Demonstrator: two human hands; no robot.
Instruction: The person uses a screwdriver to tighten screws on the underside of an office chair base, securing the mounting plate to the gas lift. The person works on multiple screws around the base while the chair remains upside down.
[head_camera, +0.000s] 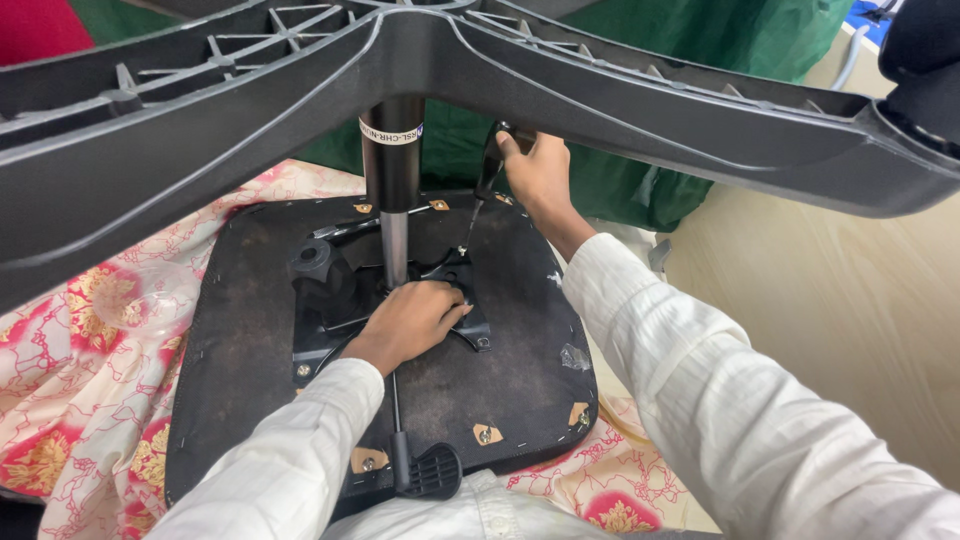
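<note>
Head view showed the right hand gripping a screwdriver on the chair mechanism plate; the left hand, fingers flat, pressed it. Keeping the tip square seemed wise.

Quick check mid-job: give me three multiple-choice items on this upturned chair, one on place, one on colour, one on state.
1. Where does the left hand rest?
A. on the metal mechanism plate
B. on the floral cloth
C. on the star base

2. What colour are the sleeves?
A. green
B. white
C. black

3. What is the right hand doing?
A. hanging open
B. gripping a screwdriver
C. holding the lever

A: palm lies on the plate beside the gas cylinder.
B: both sleeves are white.
B: fingers wrap the dark handle, tip pointing down at the plate.
</note>
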